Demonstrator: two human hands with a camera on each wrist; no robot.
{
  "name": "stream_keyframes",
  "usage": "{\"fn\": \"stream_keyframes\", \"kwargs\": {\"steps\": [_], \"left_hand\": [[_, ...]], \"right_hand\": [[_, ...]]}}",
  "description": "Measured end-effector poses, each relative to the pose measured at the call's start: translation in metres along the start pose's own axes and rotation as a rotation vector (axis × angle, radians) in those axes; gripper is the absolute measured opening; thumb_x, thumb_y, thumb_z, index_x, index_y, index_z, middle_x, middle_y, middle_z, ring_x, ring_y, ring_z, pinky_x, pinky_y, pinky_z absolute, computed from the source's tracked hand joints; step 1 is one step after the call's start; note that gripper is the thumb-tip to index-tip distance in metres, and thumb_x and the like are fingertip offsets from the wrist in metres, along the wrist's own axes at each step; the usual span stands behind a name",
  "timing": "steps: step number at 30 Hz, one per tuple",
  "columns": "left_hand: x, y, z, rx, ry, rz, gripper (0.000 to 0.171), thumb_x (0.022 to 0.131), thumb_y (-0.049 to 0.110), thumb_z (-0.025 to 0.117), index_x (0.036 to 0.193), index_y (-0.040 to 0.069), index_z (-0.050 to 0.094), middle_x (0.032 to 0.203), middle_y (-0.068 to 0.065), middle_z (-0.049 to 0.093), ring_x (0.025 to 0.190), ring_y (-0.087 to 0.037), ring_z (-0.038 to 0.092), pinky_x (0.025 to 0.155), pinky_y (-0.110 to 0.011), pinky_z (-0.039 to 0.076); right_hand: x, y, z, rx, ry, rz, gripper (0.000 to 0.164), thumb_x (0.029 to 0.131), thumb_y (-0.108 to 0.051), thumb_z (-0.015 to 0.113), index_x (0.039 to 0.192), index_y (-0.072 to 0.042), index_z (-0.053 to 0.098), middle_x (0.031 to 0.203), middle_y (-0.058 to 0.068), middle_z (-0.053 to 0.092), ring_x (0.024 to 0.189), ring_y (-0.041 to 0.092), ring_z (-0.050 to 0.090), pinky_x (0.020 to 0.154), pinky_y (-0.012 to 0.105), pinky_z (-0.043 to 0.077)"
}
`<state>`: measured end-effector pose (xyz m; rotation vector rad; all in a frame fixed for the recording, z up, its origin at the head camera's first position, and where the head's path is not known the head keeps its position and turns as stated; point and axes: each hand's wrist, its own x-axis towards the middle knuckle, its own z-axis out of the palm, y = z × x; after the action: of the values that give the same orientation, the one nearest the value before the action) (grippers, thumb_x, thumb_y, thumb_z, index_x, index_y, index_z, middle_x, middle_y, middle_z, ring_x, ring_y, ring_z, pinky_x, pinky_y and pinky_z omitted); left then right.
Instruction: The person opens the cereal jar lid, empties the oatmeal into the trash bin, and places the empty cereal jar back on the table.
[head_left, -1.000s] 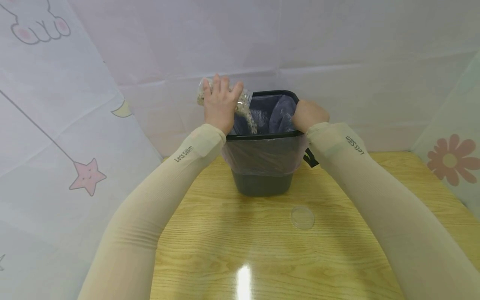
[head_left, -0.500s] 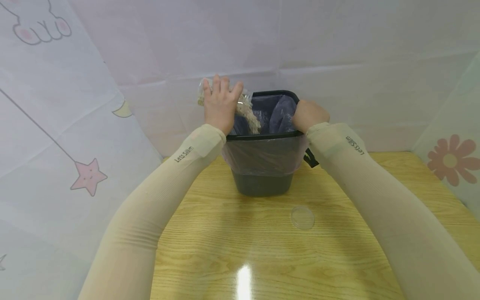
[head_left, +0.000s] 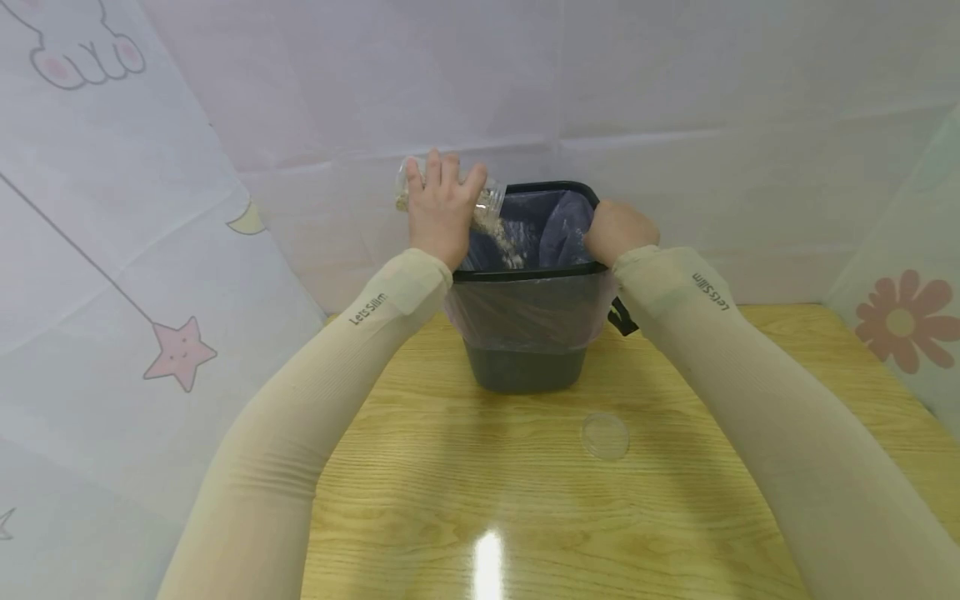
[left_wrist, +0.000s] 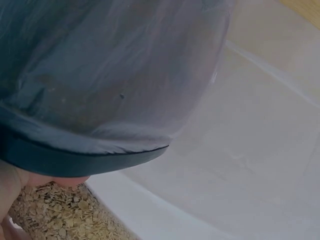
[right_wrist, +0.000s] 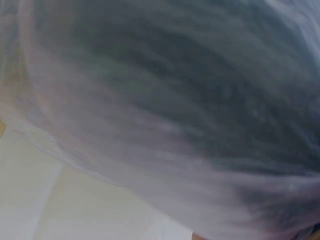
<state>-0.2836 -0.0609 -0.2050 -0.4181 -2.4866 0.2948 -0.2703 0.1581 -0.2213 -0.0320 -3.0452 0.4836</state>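
At the left edge of the head view, a wall sheet [head_left: 112,275] carries a printed pink star [head_left: 180,354] and, farther up, a yellow moon [head_left: 247,219]. A pale sleeve [head_left: 285,433] rises from the lower left toward the left hand [head_left: 442,212], which grasps a clear jar [head_left: 492,200] in the upper middle of the frame. The jar is tipped, its mouth facing right over the bin. Oats [head_left: 508,242] spill from it; the left wrist view shows more flakes at lower left.

In the centre, the dark bin [head_left: 528,371] stands upright on the wooden table [head_left: 420,517], with a thin liner [head_left: 566,229] folded over its rim. A clear round lid [head_left: 604,436] lies below and right of it. The right hand [head_left: 622,227] clutches the bin's right rim, fingertips hidden, above a black strap [head_left: 621,317]. At far right is a printed red flower [head_left: 903,321].
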Motion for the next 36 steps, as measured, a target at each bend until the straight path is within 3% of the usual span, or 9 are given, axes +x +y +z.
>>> {"fn": "stream_keyframes", "kwargs": {"steps": [16,30,36], "left_hand": [[0.0005,0.0002,-0.0009,0.015,-0.018,0.002,0.062,0.083,-0.004,0.062,0.137,0.020,0.041,0.143,-0.018,0.039,0.139,-0.038,0.027,0.115,-0.055,0.015],[0.0003,0.0001,-0.0005,0.011,0.005,0.008,0.065,0.081,-0.006,0.061,0.137,0.019,0.043,0.142,-0.018,0.041,0.138,-0.038,0.028,0.115,-0.055,0.015],[0.0009,0.0004,0.0005,0.012,0.030,0.012,0.063,0.080,-0.007,0.061,0.135,0.019,0.044,0.140,-0.018,0.042,0.136,-0.038,0.029,0.114,-0.055,0.016]], "right_hand": [[0.0022,0.0014,0.0011,0.003,0.009,0.012,0.025,0.097,-0.010,0.044,0.105,0.006,0.061,0.098,0.023,0.064,0.076,0.030,0.058,0.058,0.042,0.048],[0.0049,0.0026,0.0009,0.002,-0.005,0.009,0.035,0.098,-0.013,0.044,0.123,0.008,0.055,0.110,0.028,0.062,0.092,0.037,0.062,0.071,0.053,0.052],[0.0025,0.0014,-0.0007,-0.006,-0.004,0.003,0.034,0.098,-0.012,0.044,0.122,0.009,0.056,0.109,0.028,0.062,0.086,0.034,0.060,0.068,0.050,0.052]]}}
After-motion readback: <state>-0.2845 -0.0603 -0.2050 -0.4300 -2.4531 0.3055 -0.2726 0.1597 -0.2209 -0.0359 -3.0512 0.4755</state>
